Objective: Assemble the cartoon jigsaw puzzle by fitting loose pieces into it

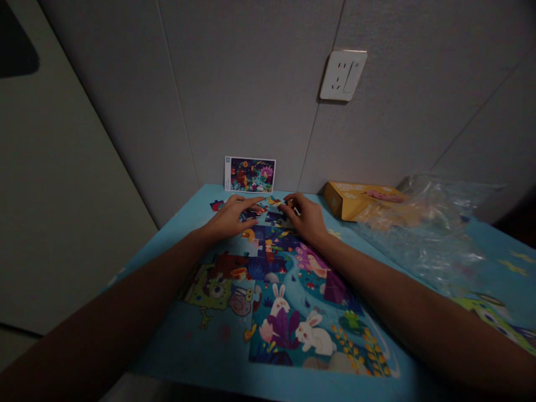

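Note:
A partly joined jigsaw puzzle with white rabbits, plants and a blue stream lies on the light-blue table. Beyond its far edge are several loose puzzle pieces. My left hand rests among these pieces, palm down, with its fingers stretched out and thumb apart. On the right, my right hand has its thumb and index finger bent round a small dark puzzle piece, which the fingers partly hide. Another loose piece with red on it lies left of my left hand.
A picture card showing a colourful scene leans on the wall. To the right stand a yellow box and a crumpled clear plastic bag. Cartoon figures are printed on the tabletop. A socket plate is on the wall.

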A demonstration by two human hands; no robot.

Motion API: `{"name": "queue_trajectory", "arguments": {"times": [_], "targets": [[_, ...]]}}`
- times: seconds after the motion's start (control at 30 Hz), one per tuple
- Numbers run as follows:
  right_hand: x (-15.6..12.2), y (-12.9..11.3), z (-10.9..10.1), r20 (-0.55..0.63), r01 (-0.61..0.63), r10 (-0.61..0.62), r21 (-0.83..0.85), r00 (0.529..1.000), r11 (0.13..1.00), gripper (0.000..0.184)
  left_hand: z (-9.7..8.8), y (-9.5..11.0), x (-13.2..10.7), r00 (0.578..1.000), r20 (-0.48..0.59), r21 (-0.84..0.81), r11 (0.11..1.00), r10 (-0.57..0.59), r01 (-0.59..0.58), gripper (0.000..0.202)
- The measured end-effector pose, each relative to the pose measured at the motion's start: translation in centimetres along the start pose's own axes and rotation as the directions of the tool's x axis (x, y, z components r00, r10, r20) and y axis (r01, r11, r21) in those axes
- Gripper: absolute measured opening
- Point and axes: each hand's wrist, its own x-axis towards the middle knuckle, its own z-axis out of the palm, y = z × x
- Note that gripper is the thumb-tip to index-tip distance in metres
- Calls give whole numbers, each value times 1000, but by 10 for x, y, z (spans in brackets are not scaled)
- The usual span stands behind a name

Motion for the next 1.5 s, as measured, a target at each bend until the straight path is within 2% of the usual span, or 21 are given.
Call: {"name": "queue_trajectory", "arguments": {"times": [0.07, 0.17, 0.3, 0.37, 0.43, 0.57, 0.7, 0.9, 1.07, 1.23, 1.37, 1.5], "targets": [[-1, -5, 0, 21, 23, -25, 88, 999, 996, 19, 0, 4, 0, 999, 12, -19, 999, 41, -41, 68], [-4, -10, 2, 78, -15, -6, 257, 997, 966, 17, 2, 9, 0, 997, 2, -29, 996, 79, -79, 68], [-7, -11, 6, 201, -122, 41, 413, 979, 902, 18, 3, 10, 0, 997, -26, -38, 996, 78, -79, 53], [-8, -10, 8, 267, -139, 18, 441, 963, 887, 16, 3, 8, 0, 997, -40, -41, 997, 71, -72, 45], [-8, -8, 8, 293, -100, -28, 411, 956, 906, 14, 3, 7, -1, 996, -49, -44, 997, 68, -70, 41], [-7, -8, 7, 271, -6, -83, 313, 959, 950, 21, 2, 7, -1, 997, -47, -53, 997, 61, -64, 42], [-6, -10, 6, 282, 5, -89, 285, 955, 958, 26, 1, 9, 0, 999, -19, -52, 998, 28, -29, 44], [-7, -12, 5, 286, 10, -84, 251, 955, 968, 27, 1, 5, -1, 998, 61, -31, 999, 26, -24, 62], [-6, -13, 4, 277, 22, -77, 194, 958, 981, 25, 0, 2, -1, 998, 56, 1, 1000, 24, -25, 58], [-6, -13, 3, 273, 54, -104, 182, 956, 982, 24, -1, 2, 0, 996, 46, 15, 996, 83, -84, 52], [-6, -12, 4, 273, 60, -112, 192, 955, 980, 20, 0, 5, 0, 999, 7, -52, 998, 44, -44, 54], [-6, -10, 6, 299, 48, -94, 159, 949, 986, 14, -2, 12, -2, 997, -82, -232, 973, -5, -14, 61]]}}
